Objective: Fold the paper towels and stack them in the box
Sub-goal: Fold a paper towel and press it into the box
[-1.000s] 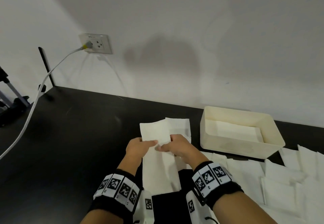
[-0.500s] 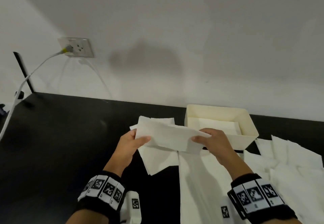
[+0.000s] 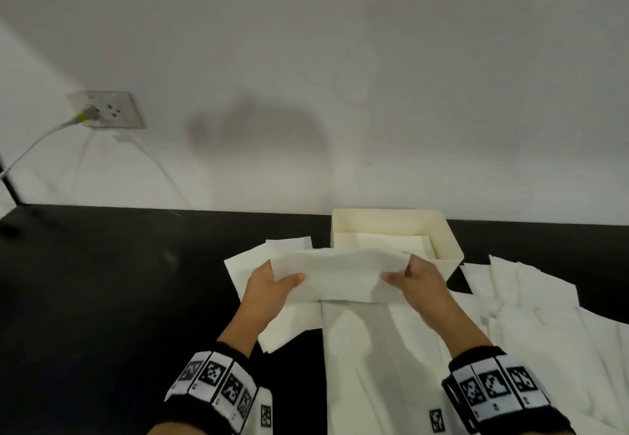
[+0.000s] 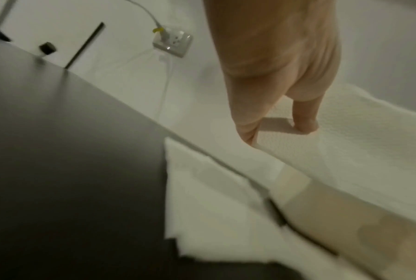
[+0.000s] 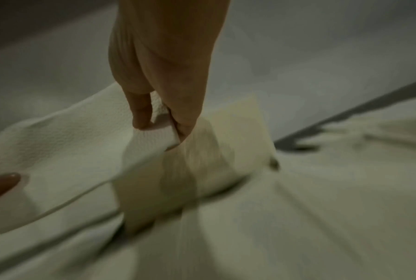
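Head view: folded paper towel [image 3: 340, 273], long axis left-right, pinched at both ends by left hand [image 3: 269, 290] and right hand [image 3: 417, 285] fingers; box [image 3: 446, 233] located just beyond.

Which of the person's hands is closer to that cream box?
Right. The right hand holds the paper towel just before the box; the left hand holds the towel's far end.

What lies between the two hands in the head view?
In the head view, the folded paper towel spans between the left hand and right hand, each pinching one end; nothing else lies between them.
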`<action>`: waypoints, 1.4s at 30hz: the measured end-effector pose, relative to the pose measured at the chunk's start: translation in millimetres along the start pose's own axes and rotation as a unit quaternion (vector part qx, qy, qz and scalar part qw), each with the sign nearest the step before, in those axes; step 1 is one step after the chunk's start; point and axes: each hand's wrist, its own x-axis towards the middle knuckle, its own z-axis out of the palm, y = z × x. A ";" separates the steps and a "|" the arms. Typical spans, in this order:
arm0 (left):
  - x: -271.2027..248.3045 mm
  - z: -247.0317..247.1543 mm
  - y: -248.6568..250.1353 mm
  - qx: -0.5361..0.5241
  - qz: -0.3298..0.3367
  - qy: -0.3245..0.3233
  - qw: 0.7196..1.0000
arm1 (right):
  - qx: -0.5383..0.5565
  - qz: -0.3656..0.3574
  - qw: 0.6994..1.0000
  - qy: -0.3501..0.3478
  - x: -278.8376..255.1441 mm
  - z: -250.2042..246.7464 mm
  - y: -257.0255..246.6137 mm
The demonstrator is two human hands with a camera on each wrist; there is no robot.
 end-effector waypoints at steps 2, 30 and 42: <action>7.8 10.6 25.8 0.018 0.051 0.011 0.998 | 0.017 -0.029 0.998 0.046 8.4 -20.0 -19.9; 78.6 120.9 71.7 0.762 0.175 -0.079 0.618 | -0.489 0.077 0.868 0.036 105.2 -44.3 -11.4; 83.9 123.5 65.9 0.810 0.150 -0.097 0.559 | -0.520 0.060 0.852 0.005 107.1 -36.7 -5.2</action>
